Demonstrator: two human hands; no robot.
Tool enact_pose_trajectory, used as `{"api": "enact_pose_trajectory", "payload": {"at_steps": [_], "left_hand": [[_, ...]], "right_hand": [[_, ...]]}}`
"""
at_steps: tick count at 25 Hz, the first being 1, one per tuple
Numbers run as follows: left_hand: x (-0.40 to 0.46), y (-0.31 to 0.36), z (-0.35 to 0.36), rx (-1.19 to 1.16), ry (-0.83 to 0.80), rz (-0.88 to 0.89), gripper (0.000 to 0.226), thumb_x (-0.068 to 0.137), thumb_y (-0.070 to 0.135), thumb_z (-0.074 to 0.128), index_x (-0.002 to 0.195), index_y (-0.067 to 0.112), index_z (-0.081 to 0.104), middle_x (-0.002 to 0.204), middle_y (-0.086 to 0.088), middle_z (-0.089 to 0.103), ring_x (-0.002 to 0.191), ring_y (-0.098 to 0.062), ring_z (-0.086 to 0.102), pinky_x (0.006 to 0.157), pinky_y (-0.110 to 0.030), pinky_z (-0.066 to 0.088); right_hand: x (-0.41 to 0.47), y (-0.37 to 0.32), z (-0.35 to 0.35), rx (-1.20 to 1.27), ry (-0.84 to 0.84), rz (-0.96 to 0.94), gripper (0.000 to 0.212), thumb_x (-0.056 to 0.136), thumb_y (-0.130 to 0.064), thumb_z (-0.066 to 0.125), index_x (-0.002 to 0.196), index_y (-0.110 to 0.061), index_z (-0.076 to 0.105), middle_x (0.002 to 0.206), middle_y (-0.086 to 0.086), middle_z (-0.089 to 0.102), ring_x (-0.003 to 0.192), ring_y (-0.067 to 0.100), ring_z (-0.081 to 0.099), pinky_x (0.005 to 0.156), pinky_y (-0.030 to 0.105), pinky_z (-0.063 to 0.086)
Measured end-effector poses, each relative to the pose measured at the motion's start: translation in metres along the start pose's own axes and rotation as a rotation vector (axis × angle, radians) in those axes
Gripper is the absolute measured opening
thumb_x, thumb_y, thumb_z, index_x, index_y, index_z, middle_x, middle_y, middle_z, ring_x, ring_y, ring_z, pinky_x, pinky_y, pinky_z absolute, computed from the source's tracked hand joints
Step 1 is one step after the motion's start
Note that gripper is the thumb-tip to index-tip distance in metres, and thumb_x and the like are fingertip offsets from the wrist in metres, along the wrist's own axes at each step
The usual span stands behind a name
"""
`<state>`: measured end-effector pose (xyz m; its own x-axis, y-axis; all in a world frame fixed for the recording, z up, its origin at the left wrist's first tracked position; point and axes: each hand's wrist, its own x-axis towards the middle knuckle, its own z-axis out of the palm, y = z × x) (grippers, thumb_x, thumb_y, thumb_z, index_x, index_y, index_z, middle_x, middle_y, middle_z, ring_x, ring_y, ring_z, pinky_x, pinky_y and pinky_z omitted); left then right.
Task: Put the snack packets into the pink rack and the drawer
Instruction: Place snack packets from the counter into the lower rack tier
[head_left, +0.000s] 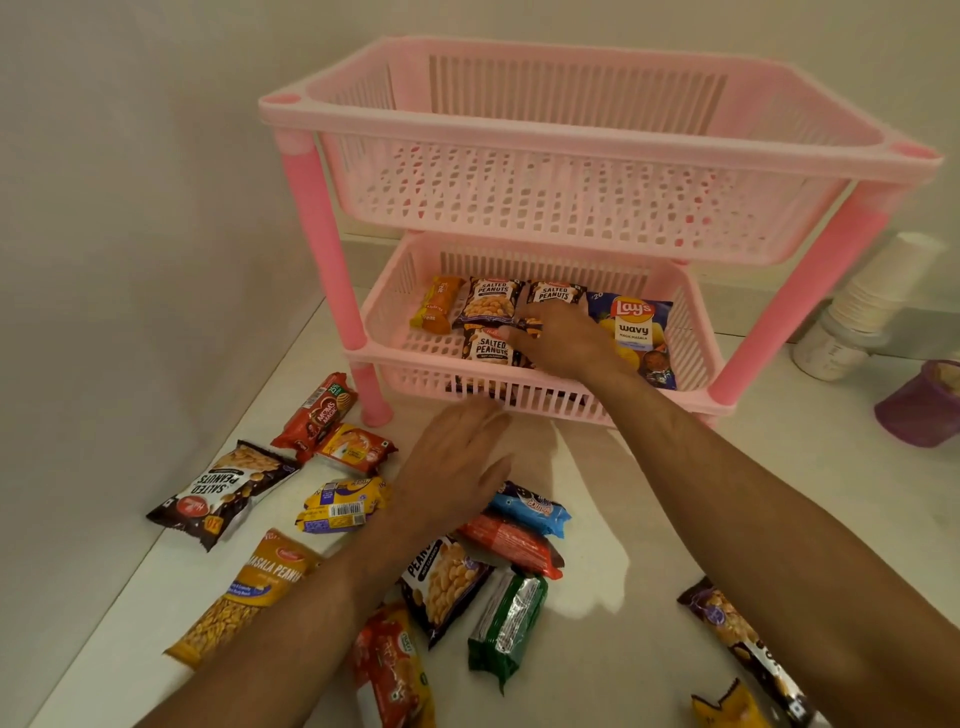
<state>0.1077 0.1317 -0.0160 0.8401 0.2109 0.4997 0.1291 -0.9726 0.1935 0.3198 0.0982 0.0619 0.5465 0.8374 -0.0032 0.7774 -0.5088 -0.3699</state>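
A two-tier pink rack (561, 130) stands on the white counter. Its upper basket holds nothing. Its lower basket (395, 353) holds an orange packet (436, 304), dark salted-peanut packets (491, 304) and a blue Lay's bag (636, 332). My right hand (563, 340) reaches into the lower basket and lies with spread fingers on a salted-peanut packet (488, 348). My left hand (457, 467) hovers with straight fingers above the loose packets in front of the rack and holds nothing. Several packets lie scattered there: a salted-peanut bag (223, 491), a masala-peanut bag (244, 597), a blue biscuit pack (530, 506).
A stack of paper cups (878, 291) and a purple container (919, 402) stand to the right of the rack. Walls close in at the left and behind. More packets (748, 649) lie near the bottom right. The counter's front edge runs along the lower left.
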Motion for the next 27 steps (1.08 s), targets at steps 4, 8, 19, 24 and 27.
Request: {"api": "enact_pose_trajectory", "payload": {"at_steps": [4, 8, 19, 24, 27], "left_hand": [[-0.004, 0.012, 0.009, -0.171, -0.505, 0.036, 0.034, 0.1, 0.032, 0.043, 0.12, 0.013, 0.062, 0.123, -0.004, 0.061, 0.112, -0.02, 0.054, 0.099, -0.035, 0.041], [0.011, 0.02, 0.022, -0.163, -0.806, -0.109, 0.033, 0.1, 0.036, 0.04, 0.12, 0.016, 0.058, 0.12, -0.007, 0.059, 0.11, -0.026, 0.054, 0.092, -0.041, 0.044], [0.014, 0.025, 0.022, -0.079, -0.698, -0.139, 0.047, 0.089, 0.044, 0.059, 0.127, 0.017, 0.052, 0.119, -0.005, 0.052, 0.105, -0.023, 0.053, 0.087, -0.038, 0.042], [0.002, 0.016, -0.016, -0.276, -0.445, -0.285, 0.043, 0.088, 0.048, 0.06, 0.12, 0.021, 0.054, 0.109, 0.004, 0.052, 0.094, -0.014, 0.054, 0.078, -0.033, 0.046], [0.007, -0.005, -0.054, -0.409, -0.298, -0.406, 0.034, 0.084, 0.054, 0.062, 0.105, 0.027, 0.061, 0.093, 0.011, 0.06, 0.077, -0.005, 0.057, 0.065, -0.023, 0.048]], "right_hand": [[-0.018, 0.004, 0.01, 0.012, -0.007, -0.034, 0.056, 0.096, -0.062, 0.035, 0.112, -0.021, 0.069, 0.109, 0.009, 0.069, 0.11, 0.035, 0.057, 0.092, 0.052, 0.046], [-0.029, 0.008, 0.017, 0.012, 0.133, -0.057, 0.059, 0.096, -0.062, 0.033, 0.097, -0.018, 0.072, 0.104, 0.017, 0.069, 0.115, 0.042, 0.053, 0.052, 0.03, 0.037], [-0.02, 0.009, 0.018, -0.002, 0.044, -0.037, 0.051, 0.097, -0.057, 0.034, 0.099, -0.019, 0.068, 0.089, 0.006, 0.066, 0.107, 0.034, 0.058, 0.097, 0.055, 0.039], [-0.018, 0.01, 0.018, 0.016, 0.043, -0.014, 0.05, 0.095, -0.057, 0.036, 0.106, -0.019, 0.066, 0.105, 0.009, 0.067, 0.114, 0.034, 0.053, 0.093, 0.046, 0.042], [-0.017, 0.007, 0.019, 0.01, 0.047, 0.018, 0.048, 0.094, -0.057, 0.037, 0.106, -0.021, 0.067, 0.107, 0.008, 0.067, 0.119, 0.035, 0.05, 0.085, 0.041, 0.043]]}}
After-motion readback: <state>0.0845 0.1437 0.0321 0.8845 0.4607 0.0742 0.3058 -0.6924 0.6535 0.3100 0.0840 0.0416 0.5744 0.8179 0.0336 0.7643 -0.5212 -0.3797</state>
